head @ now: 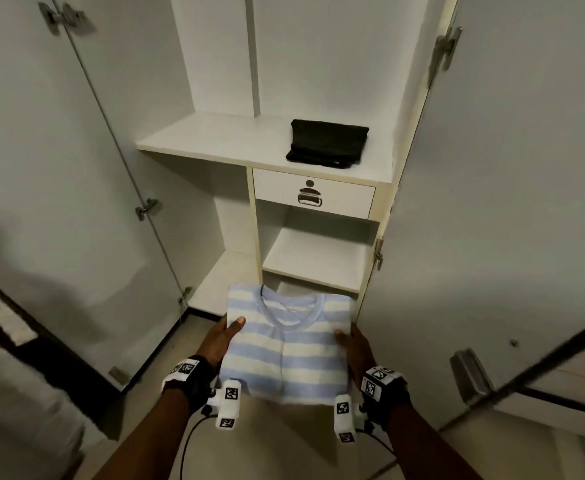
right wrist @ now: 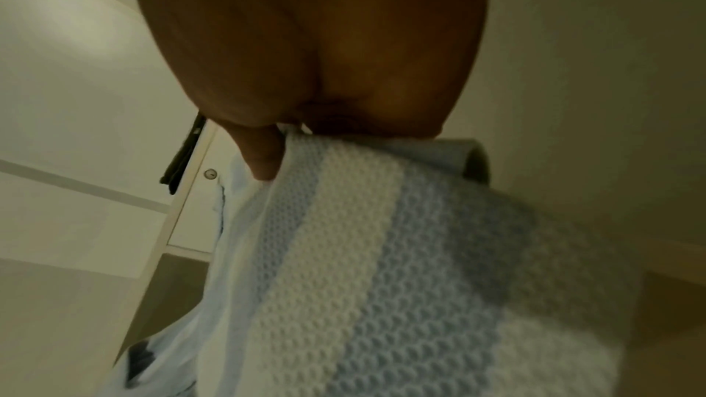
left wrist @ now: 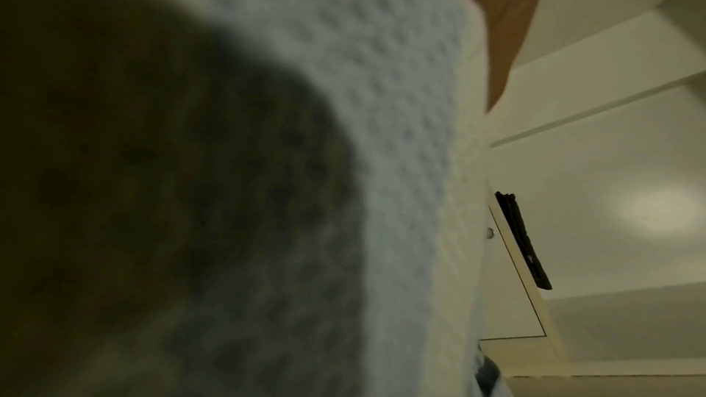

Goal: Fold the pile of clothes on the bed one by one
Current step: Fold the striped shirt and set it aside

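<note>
A folded blue-and-white striped top (head: 285, 344) is held flat in front of an open white wardrobe. My left hand (head: 222, 336) grips its left edge, thumb on top and fingers hidden beneath. My right hand (head: 352, 344) grips its right edge the same way. In the right wrist view, the right hand (right wrist: 263, 159) presses a thumb on the striped top (right wrist: 382, 267). The left wrist view is mostly filled by the blurred striped top (left wrist: 382, 162). A folded black garment (head: 326, 143) lies on the wardrobe's upper shelf (head: 214, 136), right side.
Under the shelf sits a drawer (head: 313, 194) with a metal handle, and lower shelves (head: 311, 252) below it. Wardrobe doors stand open at left (head: 59, 168) and right (head: 509, 202). A bed edge (head: 7, 341) shows at the far left.
</note>
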